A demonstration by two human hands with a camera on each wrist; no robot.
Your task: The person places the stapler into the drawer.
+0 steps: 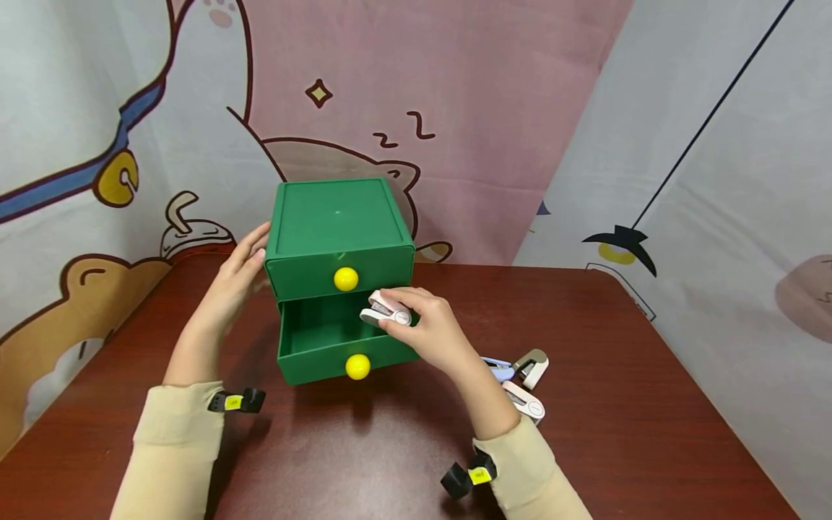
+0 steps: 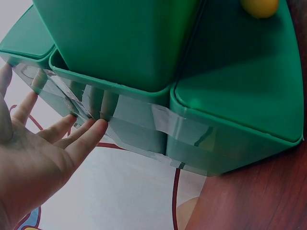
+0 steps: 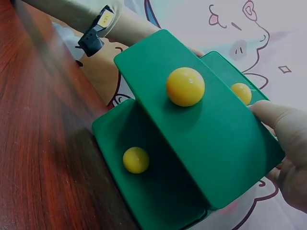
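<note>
A green drawer cabinet (image 1: 338, 217) with round yellow knobs stands on the table, its middle drawer (image 1: 305, 361) pulled out. Between thumb and fingers my right hand (image 1: 432, 328) pinches a small white and pink stapler (image 1: 390, 312) over the right part of that drawer. In the right wrist view the drawer front hides the stapler, and a bottom drawer (image 3: 115, 127) shows below, pushed in. My left hand (image 1: 237, 271) is at the cabinet's left side. Its spread, nearly straight fingers (image 2: 86, 139) touch the clear-taped side wall in the left wrist view.
To the right of my right forearm lie a blue stapler (image 1: 499, 370), an olive and white stapler (image 1: 536, 367) and a white stapler (image 1: 526, 404), close together and partly hidden by the arm. A printed cloth (image 1: 455, 108) hangs behind the brown table (image 1: 624, 404).
</note>
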